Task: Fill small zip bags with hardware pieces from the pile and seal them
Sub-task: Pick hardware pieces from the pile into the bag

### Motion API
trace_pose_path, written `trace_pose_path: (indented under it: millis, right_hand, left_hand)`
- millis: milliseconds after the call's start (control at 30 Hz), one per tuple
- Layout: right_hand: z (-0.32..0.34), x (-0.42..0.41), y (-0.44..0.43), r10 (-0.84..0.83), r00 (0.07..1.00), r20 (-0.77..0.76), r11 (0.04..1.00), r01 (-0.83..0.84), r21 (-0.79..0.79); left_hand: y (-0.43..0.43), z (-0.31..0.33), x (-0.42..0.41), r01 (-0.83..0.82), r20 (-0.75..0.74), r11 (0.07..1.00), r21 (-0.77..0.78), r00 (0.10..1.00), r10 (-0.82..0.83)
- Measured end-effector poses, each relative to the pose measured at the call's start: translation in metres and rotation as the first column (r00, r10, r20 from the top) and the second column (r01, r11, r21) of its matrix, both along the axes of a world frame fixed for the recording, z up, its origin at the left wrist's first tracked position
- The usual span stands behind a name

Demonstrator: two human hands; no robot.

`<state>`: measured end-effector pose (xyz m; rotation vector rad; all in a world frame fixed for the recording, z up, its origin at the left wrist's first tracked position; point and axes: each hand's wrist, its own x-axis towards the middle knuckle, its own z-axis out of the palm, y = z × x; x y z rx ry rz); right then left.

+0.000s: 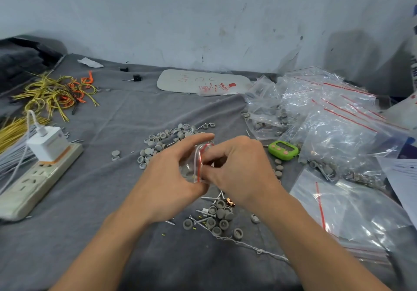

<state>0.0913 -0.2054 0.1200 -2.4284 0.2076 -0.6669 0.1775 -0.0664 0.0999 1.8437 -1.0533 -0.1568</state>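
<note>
Zip bag (193,166) at sealing step: left hand (168,175) holds it, right hand (239,169) pinches the red strip. Filled bags (270,119) heaped right; grey caps (158,143) and nails (208,198) lie loose, unpacked.

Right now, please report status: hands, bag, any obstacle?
Left hand and right hand both hold the small zip bag near its red strip. Loose grey caps lie nearby. Nothing blocking.

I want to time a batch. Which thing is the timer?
Find the heap of clear zip bags on the right of the grey cloth. At its left edge, beside the right hand, lies the timer: the only bright green thing, with pink buttons.
</note>
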Motion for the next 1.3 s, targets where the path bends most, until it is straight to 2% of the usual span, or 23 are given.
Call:
trace_pose_path:
  millis: [100,200,233,300,367,433,500,600,667,733,800,867,933,1000,1133,1200,1300]
  right_hand:
    - [0.003,0.001,-0.002,-0.091,0.987,0.13,0.991,0.076,0.114]
    - [0.006,0.003,-0.006,-0.182,0.957,0.227,0.955,0.117,0.272]
    - [0.006,0.004,-0.006,-0.19,0.958,0.214,0.922,0.1,0.373]
    - [0.006,0.01,-0.005,-0.136,0.981,0.136,0.792,0.025,0.61]
    - [0.004,0.015,-0.007,0.036,0.999,0.03,0.689,-0.046,0.724]
    - [0.0,0.017,-0.007,0.263,0.958,-0.111,0.724,-0.12,0.68]
    - [-0.004,0.019,-0.005,0.398,0.88,-0.26,0.791,-0.186,0.582]
    - [-0.011,0.02,-0.001,0.337,0.895,-0.292,0.832,-0.138,0.537]
    - [-0.011,0.021,0.0,0.257,0.934,-0.248,0.79,-0.055,0.611]
    - [-0.011,0.023,-0.002,0.126,0.977,-0.17,0.734,0.023,0.679]
    - [-0.011,0.024,-0.007,-0.008,0.996,-0.088,0.673,0.071,0.736]
    - [-0.011,0.025,-0.009,-0.102,0.993,-0.061,0.638,0.113,0.762]
    - [-0.011,0.025,-0.009,-0.143,0.988,-0.066,0.618,0.141,0.773]
    - [-0.009,0.024,-0.011,-0.135,0.989,-0.065,0.596,0.133,0.792]
    - [-0.004,0.02,-0.016,0.029,0.99,-0.138,0.616,0.092,0.783]
    - [-0.003,0.017,-0.017,0.128,0.976,-0.174,0.654,0.049,0.755]
    - [-0.003,0.013,-0.019,0.145,0.978,-0.151,0.626,0.027,0.779]
  left_hand:
    - [0.001,0.0,0.007,-0.023,-0.041,0.999,-0.033,0.999,0.021]
    - [0.004,0.003,0.016,-0.057,-0.223,0.984,-0.167,0.975,0.019]
    - [0.004,0.005,0.017,-0.058,-0.316,0.966,-0.25,0.949,-0.025]
    - [0.006,0.01,0.018,-0.082,-0.497,0.905,-0.416,0.855,-0.151]
    - [0.008,0.016,0.019,-0.149,-0.621,0.834,-0.531,0.739,-0.263]
    - [0.01,0.02,0.022,-0.24,-0.709,0.779,-0.579,0.62,-0.335]
    - [0.013,0.022,0.025,-0.269,-0.756,0.772,-0.576,0.535,-0.378]
    - [0.016,0.022,0.03,-0.292,-0.804,0.789,-0.54,0.455,-0.382]
    - [0.018,0.021,0.033,-0.286,-0.817,0.822,-0.492,0.477,-0.323]
    - [0.02,0.019,0.035,-0.131,-0.783,0.904,-0.406,0.56,-0.27]
    - [0.021,0.014,0.035,0.032,-0.744,0.971,-0.239,0.637,-0.204]
    - [0.02,0.01,0.032,0.144,-0.708,0.986,-0.082,0.688,-0.159]
    - [0.016,0.006,0.027,0.133,-0.678,0.991,0.006,0.729,-0.094]
    - [0.013,0.004,0.025,0.049,-0.656,0.999,0.022,0.754,-0.023]
    - [0.009,0.003,0.027,-0.108,-0.706,0.993,-0.049,0.707,0.042]
    - [0.01,0.004,0.028,-0.11,-0.718,0.992,-0.065,0.696,0.03]
    - [0.012,0.006,0.029,-0.059,-0.746,0.994,-0.093,0.665,-0.03]
